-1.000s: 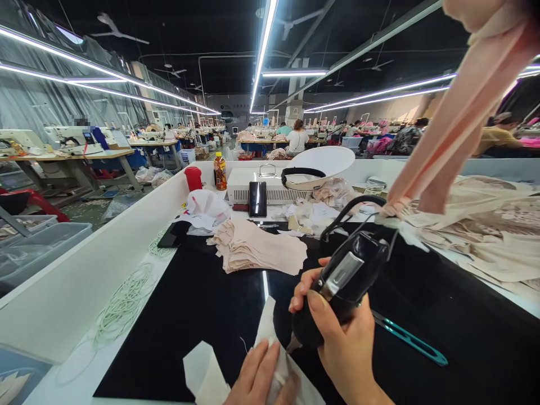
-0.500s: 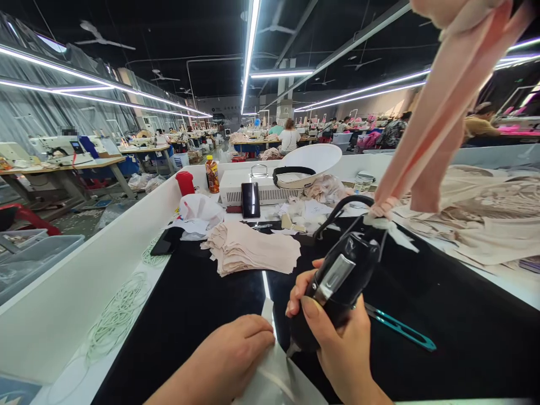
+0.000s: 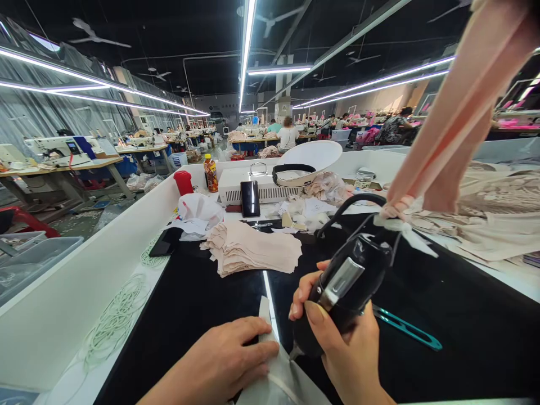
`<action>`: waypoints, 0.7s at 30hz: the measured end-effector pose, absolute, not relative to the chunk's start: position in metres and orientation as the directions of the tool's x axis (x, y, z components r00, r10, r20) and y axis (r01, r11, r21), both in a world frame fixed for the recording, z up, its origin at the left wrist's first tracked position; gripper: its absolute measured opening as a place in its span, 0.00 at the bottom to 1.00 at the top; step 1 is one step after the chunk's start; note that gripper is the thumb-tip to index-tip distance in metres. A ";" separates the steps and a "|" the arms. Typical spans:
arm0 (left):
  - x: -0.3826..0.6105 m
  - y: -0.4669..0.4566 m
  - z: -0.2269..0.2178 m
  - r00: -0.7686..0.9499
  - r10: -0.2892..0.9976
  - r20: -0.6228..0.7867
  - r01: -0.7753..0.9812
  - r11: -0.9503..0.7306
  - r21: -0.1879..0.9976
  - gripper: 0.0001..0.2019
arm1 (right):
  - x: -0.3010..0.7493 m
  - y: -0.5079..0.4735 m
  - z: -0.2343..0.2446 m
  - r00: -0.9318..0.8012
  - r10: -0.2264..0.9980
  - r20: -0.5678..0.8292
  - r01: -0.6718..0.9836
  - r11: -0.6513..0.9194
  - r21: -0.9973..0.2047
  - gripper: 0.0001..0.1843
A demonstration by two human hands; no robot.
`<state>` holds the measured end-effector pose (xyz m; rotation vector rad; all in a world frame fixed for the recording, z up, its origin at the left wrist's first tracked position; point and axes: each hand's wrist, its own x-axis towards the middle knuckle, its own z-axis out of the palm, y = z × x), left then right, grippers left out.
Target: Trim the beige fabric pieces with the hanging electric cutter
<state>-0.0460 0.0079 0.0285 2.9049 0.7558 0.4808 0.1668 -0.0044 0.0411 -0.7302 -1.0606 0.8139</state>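
my right hand [image 3: 346, 346]: wrapped round tilted black tool [image 3: 343, 284] | my left hand [image 3: 230, 355]: palm-down over pale sheet [image 3: 291, 382], can't tell if pinching

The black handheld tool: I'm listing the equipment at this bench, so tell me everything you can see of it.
The black handheld tool has a glossy, rounded body, seemingly plastic, with a shiny, metal-looking plate along its face. The right hand wraps its lower half. It tilts, upper end rightward and away, narrow tip down beside a pale sheet; contact is unclear. A thin loop links its top toward knotted pink cloth. Its far side is hidden.
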 end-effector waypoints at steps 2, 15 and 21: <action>-0.046 0.006 0.030 0.847 0.475 0.239 0.453 -0.880 0.142 0.15 | 0.164 -0.006 0.043 0.293 0.856 0.426 -0.225 0.494 -0.840 0.20; -0.042 -0.002 0.013 0.851 0.425 0.308 0.438 -0.899 0.030 0.22 | 0.151 -0.012 0.053 0.382 0.875 0.298 -0.322 0.429 -0.844 0.23; -0.041 -0.002 0.016 0.846 0.450 0.288 0.456 -0.889 0.049 0.22 | 0.151 -0.010 0.058 0.385 0.861 0.331 -0.344 0.467 -0.815 0.22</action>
